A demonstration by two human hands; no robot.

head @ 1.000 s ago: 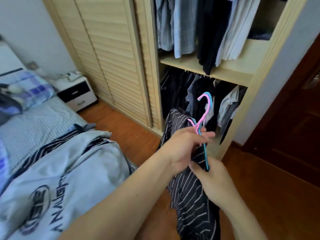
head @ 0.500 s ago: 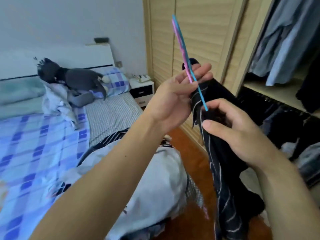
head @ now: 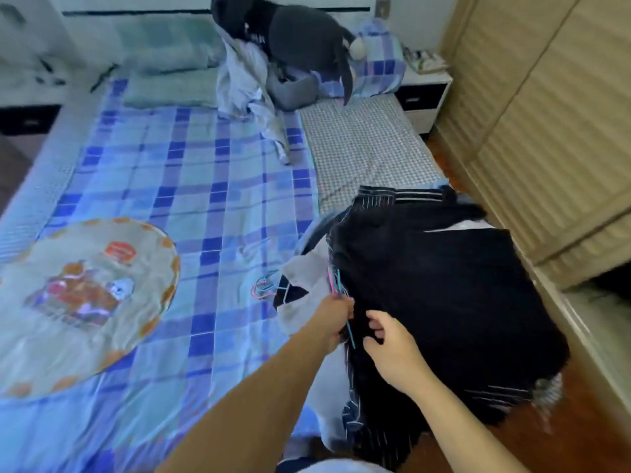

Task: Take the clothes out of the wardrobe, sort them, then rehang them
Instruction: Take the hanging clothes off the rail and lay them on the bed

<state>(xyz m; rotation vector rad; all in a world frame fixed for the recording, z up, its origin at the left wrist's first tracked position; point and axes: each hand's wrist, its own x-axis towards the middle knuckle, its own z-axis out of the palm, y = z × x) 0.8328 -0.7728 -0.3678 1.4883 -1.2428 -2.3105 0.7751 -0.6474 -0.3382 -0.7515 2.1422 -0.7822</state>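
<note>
A black pinstriped garment (head: 444, 295) lies spread over a pile of clothes at the bed's right edge. At its near left side sit a pink and a blue hanger (head: 336, 281), partly tucked in the fabric. My left hand (head: 334, 319) grips these hangers at the garment's edge. Right beside it, my right hand (head: 392, 346) pinches the black fabric with curled fingers. A pale grey garment (head: 300, 278) shows under the black one.
More loose hangers (head: 261, 290) lie on the blue checked bed (head: 205, 199). A round printed fabric disc (head: 85, 295) covers the bed's left. A dark plush toy (head: 297, 39) sits by the pillows. The louvred wardrobe doors (head: 546, 131) and a nightstand (head: 423, 97) stand to the right.
I turned from the wardrobe to the bed. The black garment, held up in the air on its hangers before, now lies spread on the clothes pile, with both hands still on it.
</note>
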